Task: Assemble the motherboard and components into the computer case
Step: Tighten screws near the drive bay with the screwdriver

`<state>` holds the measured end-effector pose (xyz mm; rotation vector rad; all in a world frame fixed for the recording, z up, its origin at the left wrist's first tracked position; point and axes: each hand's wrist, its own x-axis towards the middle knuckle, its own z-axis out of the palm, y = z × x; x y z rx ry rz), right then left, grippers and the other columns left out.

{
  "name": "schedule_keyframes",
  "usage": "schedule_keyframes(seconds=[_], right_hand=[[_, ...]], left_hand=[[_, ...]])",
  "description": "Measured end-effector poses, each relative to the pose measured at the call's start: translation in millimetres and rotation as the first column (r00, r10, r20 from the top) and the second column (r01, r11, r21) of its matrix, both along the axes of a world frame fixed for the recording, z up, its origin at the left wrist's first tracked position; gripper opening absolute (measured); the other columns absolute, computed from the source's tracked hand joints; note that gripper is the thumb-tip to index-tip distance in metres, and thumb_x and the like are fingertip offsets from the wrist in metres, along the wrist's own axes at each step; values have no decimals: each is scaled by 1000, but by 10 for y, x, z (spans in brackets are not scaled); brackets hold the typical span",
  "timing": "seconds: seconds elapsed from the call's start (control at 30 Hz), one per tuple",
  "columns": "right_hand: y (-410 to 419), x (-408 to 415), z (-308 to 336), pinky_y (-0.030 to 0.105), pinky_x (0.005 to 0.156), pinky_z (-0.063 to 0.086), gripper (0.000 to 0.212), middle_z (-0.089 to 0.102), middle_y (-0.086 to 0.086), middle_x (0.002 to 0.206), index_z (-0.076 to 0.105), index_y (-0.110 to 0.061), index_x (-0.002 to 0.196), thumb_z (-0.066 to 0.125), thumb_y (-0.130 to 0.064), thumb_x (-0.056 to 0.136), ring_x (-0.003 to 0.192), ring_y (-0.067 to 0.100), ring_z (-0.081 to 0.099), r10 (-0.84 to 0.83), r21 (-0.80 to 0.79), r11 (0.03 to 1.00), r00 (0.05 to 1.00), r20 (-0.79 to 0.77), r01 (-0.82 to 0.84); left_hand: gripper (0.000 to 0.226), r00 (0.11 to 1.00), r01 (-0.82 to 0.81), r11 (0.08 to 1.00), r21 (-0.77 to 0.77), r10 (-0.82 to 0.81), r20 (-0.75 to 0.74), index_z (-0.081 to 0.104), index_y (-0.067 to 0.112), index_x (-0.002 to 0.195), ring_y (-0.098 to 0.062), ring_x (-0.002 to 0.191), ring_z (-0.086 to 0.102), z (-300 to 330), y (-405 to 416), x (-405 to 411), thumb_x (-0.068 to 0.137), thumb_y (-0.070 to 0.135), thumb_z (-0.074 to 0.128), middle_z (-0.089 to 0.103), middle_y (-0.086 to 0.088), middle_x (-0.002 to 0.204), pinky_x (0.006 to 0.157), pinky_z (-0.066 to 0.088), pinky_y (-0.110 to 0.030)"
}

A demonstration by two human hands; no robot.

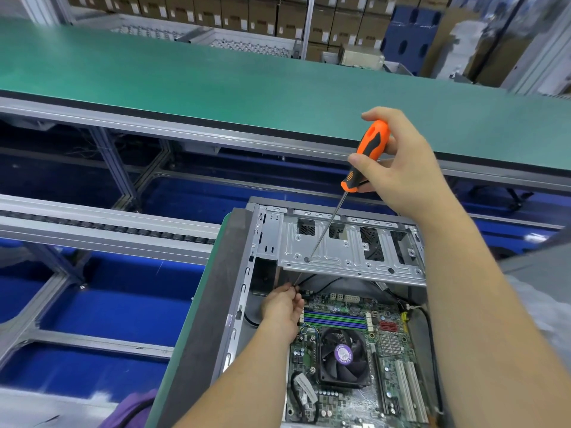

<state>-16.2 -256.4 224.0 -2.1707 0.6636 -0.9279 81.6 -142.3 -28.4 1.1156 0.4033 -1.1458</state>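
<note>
An open grey computer case point(247, 273) lies in front of me with a green motherboard point(392, 350) seated inside, its black CPU fan point(343, 355) in the middle. My right hand point(401, 168) grips an orange-and-black screwdriver point(367, 152) held steeply; its long shaft passes down through a hole in the silver drive cage point(349, 248). Below the cage, my left hand point(282, 307) reaches into the case at the board's far left corner and pinches the lower end of the shaft or a small part there; which one is too small to tell.
The case rests on a dark mat point(200, 335) at the bench edge. A roller conveyor rail point(108, 227) runs to the left over a blue floor. A long green-topped bench point(216, 81) crosses behind, with stacked cardboard boxes point(278, 17) beyond it.
</note>
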Motion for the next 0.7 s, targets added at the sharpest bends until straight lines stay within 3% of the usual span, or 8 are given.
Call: schedule_keyframes(seconds=[0.3, 0.4, 0.43, 0.47, 0.53, 0.6, 0.7], right_hand=[[16, 5, -3, 27, 60, 62, 48, 53, -6, 88, 49, -34, 131, 72, -15, 94, 82, 7, 68, -18, -43, 999, 1000, 2, 18], [32, 3, -3, 31, 61, 63, 47, 53, -4, 89, 49, -34, 130, 72, -14, 94, 79, 14, 72, -5, -25, 1000, 1000, 4, 5], [40, 6, -5, 31, 61, 63, 47, 53, -5, 88, 49, -34, 130, 72, -14, 94, 78, 15, 72, 1, -24, 1000, 1000, 4, -1], [48, 11, -11, 30, 62, 63, 46, 53, -5, 87, 49, -33, 129, 72, -14, 94, 78, 13, 72, 4, -30, 1000, 1000, -1, -4], [62, 20, -29, 30, 63, 64, 46, 54, -5, 87, 48, -34, 129, 72, -15, 94, 78, 12, 72, 1, -56, 998, 1000, -25, -3], [79, 36, -52, 33, 67, 64, 46, 56, -4, 87, 48, -36, 128, 72, -17, 94, 76, 17, 73, -4, -68, 998, 999, -45, 1], [90, 60, -81, 40, 72, 64, 45, 57, -2, 88, 48, -39, 126, 72, -18, 94, 76, 24, 73, 2, -53, 999, 998, -59, -5]], left_hand=[[19, 1000, 2, 1000, 10, -2, 10, 59, 8, 107, -14, 68, 56, 55, 13, -19, 97, -6, 50, 61, -11, 86, 55, 55, -20], [17, 998, 25, 994, 111, -32, 60, 60, 8, 97, -17, 65, 57, 24, 14, -8, 96, -6, 51, 61, -13, 82, 52, 56, -23], [17, 984, 58, 979, 198, -89, 152, 61, 6, 96, -20, 65, 57, 6, 30, 13, 95, -7, 50, 61, -13, 78, 52, 54, -27], [17, 927, 124, 935, 333, -228, 297, 62, 4, 96, -24, 68, 58, -25, 46, 42, 94, -6, 49, 61, -13, 77, 56, 52, -30], [15, 663, 170, 782, 600, -541, 518, 67, 6, 97, -30, 83, 62, -67, 106, 80, 92, 1, 54, 65, -12, 85, 70, 51, -31], [9, 445, 150, 669, 728, -703, 555, 69, 13, 98, -29, 89, 65, -88, 178, 70, 91, 14, 64, 67, -5, 90, 75, 54, -34], [11, 267, 139, 524, 840, -837, 478, 66, 23, 103, -24, 92, 65, -117, 243, 27, 93, 21, 61, 68, 0, 102, 74, 53, -35]])
